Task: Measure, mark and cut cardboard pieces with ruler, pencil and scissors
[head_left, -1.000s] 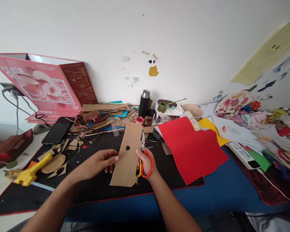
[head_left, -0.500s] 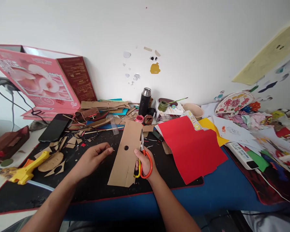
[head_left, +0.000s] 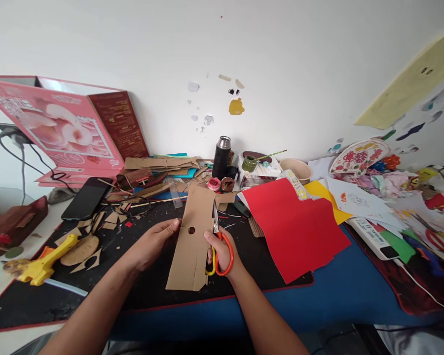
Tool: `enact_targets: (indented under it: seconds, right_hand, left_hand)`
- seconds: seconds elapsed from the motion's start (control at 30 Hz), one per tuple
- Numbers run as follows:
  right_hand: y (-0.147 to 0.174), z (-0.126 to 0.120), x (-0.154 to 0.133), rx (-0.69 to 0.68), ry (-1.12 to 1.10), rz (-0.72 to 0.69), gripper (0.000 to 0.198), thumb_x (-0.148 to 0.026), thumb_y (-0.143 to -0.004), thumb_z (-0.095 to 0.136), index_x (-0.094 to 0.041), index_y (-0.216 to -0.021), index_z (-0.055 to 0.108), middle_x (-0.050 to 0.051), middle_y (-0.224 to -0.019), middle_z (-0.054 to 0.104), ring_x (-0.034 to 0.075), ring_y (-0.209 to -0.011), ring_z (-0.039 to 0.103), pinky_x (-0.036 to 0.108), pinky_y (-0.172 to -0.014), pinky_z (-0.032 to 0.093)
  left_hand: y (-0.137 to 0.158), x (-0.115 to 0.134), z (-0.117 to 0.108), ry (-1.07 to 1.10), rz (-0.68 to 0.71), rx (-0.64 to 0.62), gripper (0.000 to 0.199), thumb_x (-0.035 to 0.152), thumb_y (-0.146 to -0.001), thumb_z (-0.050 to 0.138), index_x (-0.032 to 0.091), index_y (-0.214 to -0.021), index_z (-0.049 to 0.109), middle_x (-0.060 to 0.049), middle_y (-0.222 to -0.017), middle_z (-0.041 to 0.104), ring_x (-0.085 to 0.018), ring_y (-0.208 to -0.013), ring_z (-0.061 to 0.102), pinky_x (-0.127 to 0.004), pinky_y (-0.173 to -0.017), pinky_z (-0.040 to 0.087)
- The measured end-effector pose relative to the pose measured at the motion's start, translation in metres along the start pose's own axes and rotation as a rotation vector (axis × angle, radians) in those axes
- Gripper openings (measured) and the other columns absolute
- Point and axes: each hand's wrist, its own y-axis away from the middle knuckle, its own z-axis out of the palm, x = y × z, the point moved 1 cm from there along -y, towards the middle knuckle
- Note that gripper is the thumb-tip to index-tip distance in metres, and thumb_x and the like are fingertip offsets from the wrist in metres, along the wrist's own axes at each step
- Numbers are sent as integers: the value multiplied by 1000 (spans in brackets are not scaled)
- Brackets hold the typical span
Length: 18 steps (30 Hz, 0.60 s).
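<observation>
Cluttered with scraps, a black craft mat (head_left: 140, 291) bears a long brown cardboard strip with a round hole (head_left: 192, 241) at centre. The left hand (head_left: 153, 241) steadies its left edge with loosely curled fingers; the right hand (head_left: 222, 251) grips orange-handled scissors (head_left: 218, 246), mid-cut along the right edge. Advancing the cut likely needs firm bracing. No writing is legible.

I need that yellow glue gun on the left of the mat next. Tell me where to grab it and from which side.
Grip the glue gun by its handle, the yellow arm that angles up toward the right, probably coming from above on the left hand's side. It lies flat on the black mat with its nozzle end pointing left, so the handle looks the nearest and safest part. The right hand holds the scissors.
</observation>
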Motion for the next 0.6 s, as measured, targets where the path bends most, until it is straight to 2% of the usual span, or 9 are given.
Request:
enact_targets:
  seconds: [0.1, 0.2, 0.37, 0.6]
  right_hand:
    - [0, 0, 0, 0, 2, 8, 49, -60, -74, 86, -21, -87, 60, -10, -60, 50, 9, -36, 49, 20, -33, 45]
    - [1, 1, 0, -16, 5, 5, 49, -60, -73, 86, -22, -86, 59, -11, -57, 49, 9, -37, 48, 20, -33, 44]
    - [2, 2, -1, -57, 16, 7, 50, -62, -74, 86, -22, -87, 60, -11, -53, 50, 10, -36, 47, 21, -34, 43]
    - [5, 3, -4, -105, 35, 14, 53, -64, -77, 84, -19, -98, 66, -9, -55, 55, 9, -35, 48, 20, -35, 42]
  left_hand:
    - [-1, -11, 3, 242, -86, -48, 49, 58, -77, 91, 15, -100, 83, -16, -106, 85, -35, -101, 79, -45, -92, 61]
    - [-2, -18, 0, 354, -107, -76, 41, 45, -78, 94, 15, -103, 83, -15, -104, 85, -32, -93, 80, -43, -91, 62]
    - [0, -21, -1, 410, -109, -173, 42, 42, -80, 94, 15, -109, 82, -15, -108, 84, -30, -94, 80, -40, -88, 62]
    - [3, -20, 3, 395, -135, -195, 51, 49, -74, 96, 15, -108, 82, -14, -105, 85, -31, -95, 80, -41, -89, 61]
